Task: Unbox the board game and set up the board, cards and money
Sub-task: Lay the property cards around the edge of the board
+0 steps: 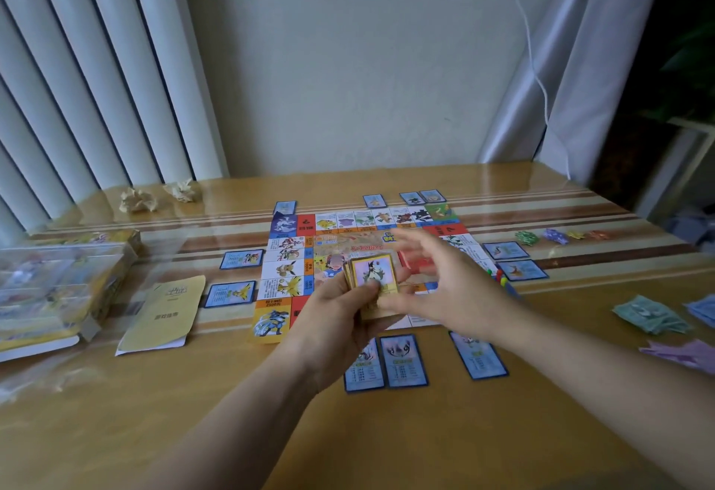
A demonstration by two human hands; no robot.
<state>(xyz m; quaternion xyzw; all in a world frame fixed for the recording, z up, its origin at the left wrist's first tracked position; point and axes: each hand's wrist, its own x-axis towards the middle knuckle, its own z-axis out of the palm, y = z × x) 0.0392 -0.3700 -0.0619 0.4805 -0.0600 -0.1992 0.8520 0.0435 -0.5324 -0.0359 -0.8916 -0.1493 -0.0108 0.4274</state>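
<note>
The game board (pixel 294 253) lies flat in the middle of the wooden table (pixel 193 431). Blue-bordered cards (pixel 402 362) lie around its edges on every side. My left hand (pixel 332 319) grips a stack of yellow-bordered cards (pixel 371 273) above the board's near half, thumb on the top card. My right hand (pixel 449 280) hovers just right of the stack with fingers spread, blurred, its thumb close to the stack's lower edge. Piles of paper money (pixel 650 315) lie at the right edge. Small coloured pieces (pixel 557 236) sit right of the board.
The yellow game box (pixel 65 280) with clear plastic stands at the left. A folded yellow booklet (pixel 162 315) lies beside it. Two crumpled paper balls (pixel 154 195) sit at the back left. Blinds, wall and a curtain close the far side.
</note>
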